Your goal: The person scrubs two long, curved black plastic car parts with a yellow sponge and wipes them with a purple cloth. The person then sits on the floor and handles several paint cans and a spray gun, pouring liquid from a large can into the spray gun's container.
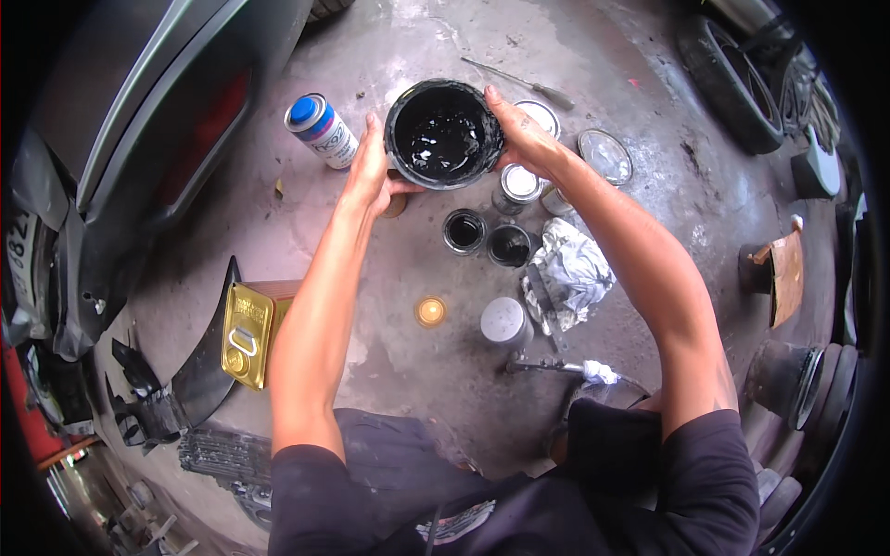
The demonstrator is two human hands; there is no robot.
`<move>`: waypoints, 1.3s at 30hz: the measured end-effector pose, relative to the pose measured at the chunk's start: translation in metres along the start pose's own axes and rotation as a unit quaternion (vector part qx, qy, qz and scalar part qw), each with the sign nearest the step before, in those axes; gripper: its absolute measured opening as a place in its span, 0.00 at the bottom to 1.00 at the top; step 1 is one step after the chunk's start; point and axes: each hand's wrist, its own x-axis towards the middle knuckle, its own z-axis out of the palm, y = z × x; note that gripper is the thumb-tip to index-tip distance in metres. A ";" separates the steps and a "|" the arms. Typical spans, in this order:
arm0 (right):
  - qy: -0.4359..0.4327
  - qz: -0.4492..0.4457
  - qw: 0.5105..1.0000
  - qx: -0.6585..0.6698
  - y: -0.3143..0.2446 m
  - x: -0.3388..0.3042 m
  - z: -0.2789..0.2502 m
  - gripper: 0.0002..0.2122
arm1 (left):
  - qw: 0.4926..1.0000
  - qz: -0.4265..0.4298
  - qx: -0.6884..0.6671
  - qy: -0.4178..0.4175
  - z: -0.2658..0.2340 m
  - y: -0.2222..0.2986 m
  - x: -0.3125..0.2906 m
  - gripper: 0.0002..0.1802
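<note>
**Both hands cupped around an open can of black paint above the workshop floor**

The person crouched over a stained concrete floor (408, 389), forearms reaching forward from the lower edge of the view; between the two hands sat a round open can (444, 133), its inside coated with glossy black paint. The left hand (371, 171) pressed against the can's left wall, fingers curled up along the side and thumb tucked beneath the rim; the right hand (521, 139) gripped the opposite wall, fingers wrapped over the right edge; so both hands were closed on the can, which was held at the far middle of the scene, its mouth turned toward the camera; whether its base touched the floor could not be told.

Just left of the left hand lay a spray can with a blue cap (321, 130); beyond the right hand a screwdriver (519, 83) lay on the floor, and a loose round lid (604, 156) lay near the right forearm. Nearer the person stood two small open tins of dark liquid (487, 238) side by side, a small closed tin (505, 322), and a little yellow cap (430, 311); a crumpled rag (567, 273) lay just right of the tins. A rectangular gold canister (247, 334) lay beside the left forearm, next to black car body parts (176, 389).
</note>
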 end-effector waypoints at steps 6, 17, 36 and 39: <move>-0.030 -0.089 0.995 0.039 -0.044 -0.039 0.004 0.33 | 0.994 0.068 -0.025 0.084 0.008 0.008 -0.019 0.37; 0.029 -0.333 0.931 -0.145 -0.145 -0.123 0.031 0.28 | 0.971 0.196 -0.135 -0.038 0.044 0.059 -0.080 0.32; -0.085 -0.206 0.967 0.127 -0.117 -0.116 0.016 0.40 | 0.975 0.218 -0.041 -0.006 0.087 0.100 -0.142 0.28; -0.113 -0.152 0.969 0.160 -0.108 -0.100 0.007 0.41 | 0.970 0.234 0.040 0.041 0.087 0.106 -0.138 0.30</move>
